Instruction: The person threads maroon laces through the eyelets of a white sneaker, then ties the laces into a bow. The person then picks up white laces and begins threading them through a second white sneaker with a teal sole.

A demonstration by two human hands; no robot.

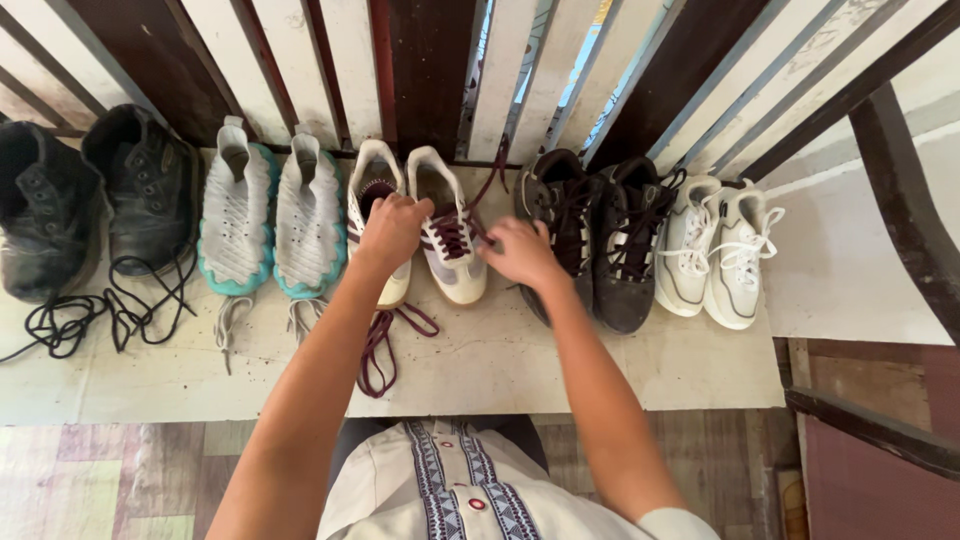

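A pair of white sneakers with maroon stripes stands in the middle of a pale bench (600, 370). My left hand (392, 230) rests on the left sneaker (368, 185) and pinches a maroon lace. My right hand (520, 252) grips the maroon lace (488, 190) of the right sneaker (450, 250), pulled up and taut toward the wall. A loose maroon lace (380, 345) from the left sneaker trails over the bench toward me.
Along the bench from left to right stand black boots (95, 200) with loose black laces, grey and teal knit shoes (270, 220), dark sneakers (600, 235) and white sneakers (715, 250). Slatted railing rises behind them. A dark wooden rail (900, 200) runs at the right.
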